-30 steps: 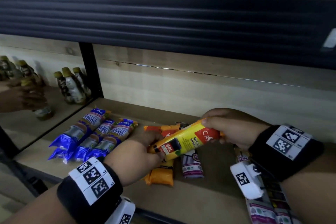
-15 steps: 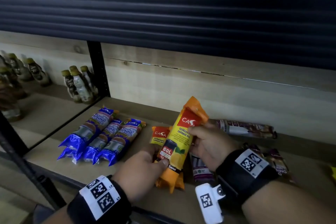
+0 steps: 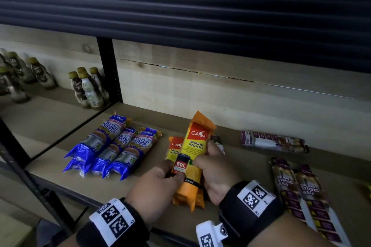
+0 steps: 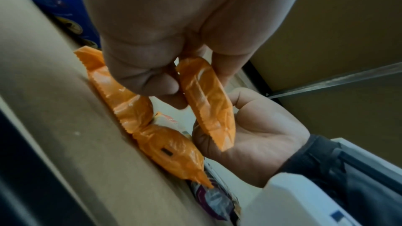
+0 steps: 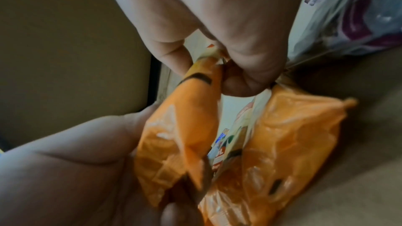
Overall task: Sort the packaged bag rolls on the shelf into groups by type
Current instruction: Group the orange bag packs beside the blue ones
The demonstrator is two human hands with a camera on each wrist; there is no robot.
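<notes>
The right hand (image 3: 215,168) and left hand (image 3: 158,186) both pinch the yellow roll (image 3: 193,152). It looks light and crinkly, so hold its firm middle.

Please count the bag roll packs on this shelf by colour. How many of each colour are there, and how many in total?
Blue Singlet Handle packs: 3
Orange degradable garbage bag packs: 3, one of them held
Purple packs: 4, one of them mostly hidden
Total: 10
</notes>
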